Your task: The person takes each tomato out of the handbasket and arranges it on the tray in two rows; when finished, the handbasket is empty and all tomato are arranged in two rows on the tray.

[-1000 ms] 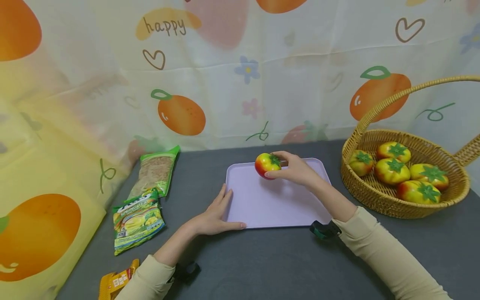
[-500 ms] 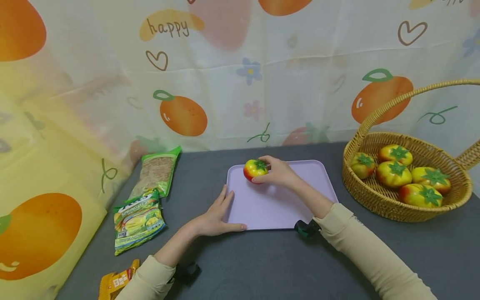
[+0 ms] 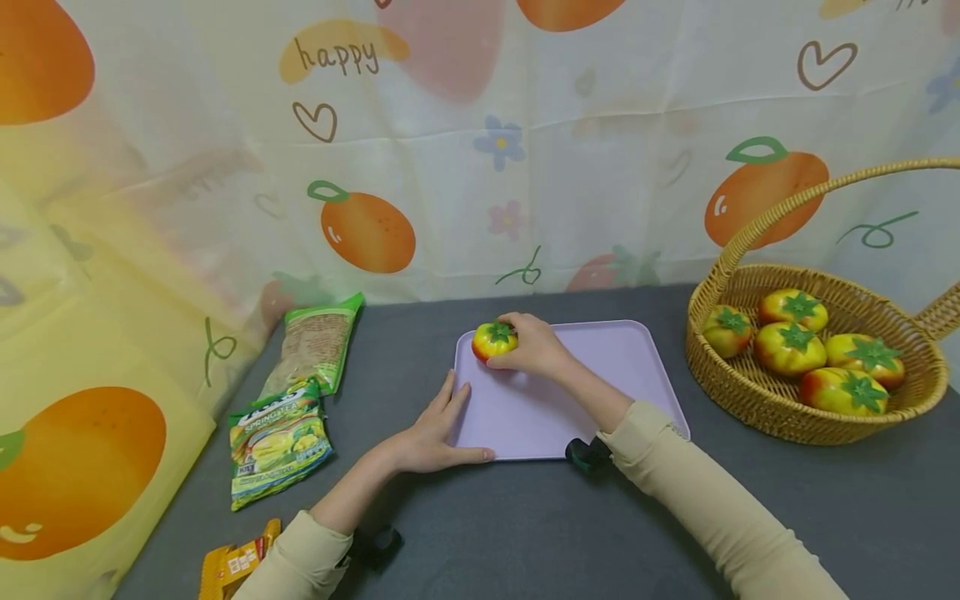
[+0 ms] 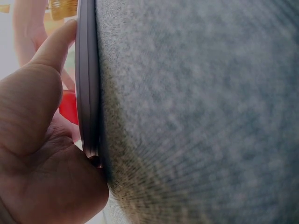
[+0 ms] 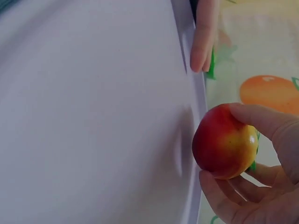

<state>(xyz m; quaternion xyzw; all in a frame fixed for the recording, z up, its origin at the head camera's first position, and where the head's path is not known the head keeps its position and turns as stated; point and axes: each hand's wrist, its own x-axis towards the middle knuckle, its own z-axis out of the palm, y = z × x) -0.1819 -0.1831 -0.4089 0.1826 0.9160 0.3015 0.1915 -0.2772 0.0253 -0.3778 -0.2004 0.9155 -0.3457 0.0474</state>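
Note:
My right hand (image 3: pixel 534 348) grips a red and yellow tomato (image 3: pixel 493 340) with a green stalk, low over the far left corner of the lilac tray (image 3: pixel 607 375). In the right wrist view the tomato (image 5: pixel 224 142) sits between thumb and fingers beside the tray's rim (image 5: pixel 194 116), and casts a shadow on the tray. My left hand (image 3: pixel 433 433) rests at the tray's near left corner, fingers straight along the left edge and thumb along the front edge. The left wrist view shows that hand (image 4: pixel 32 140) against the tray's rim (image 4: pixel 86 93).
A wicker basket (image 3: pixel 750 400) with a tall handle stands at the right and holds several more tomatoes (image 3: pixel 787 346). Three snack packets lie at the left: a green bag (image 3: pixel 315 342), a green and yellow pack (image 3: pixel 277 442), an orange pack (image 3: pixel 236 567). A printed curtain hangs behind the grey table (image 3: pixel 525 525).
My right hand has carried the tomato leftward along the tray's far side, from its middle to the left corner. The left hand has stayed put.

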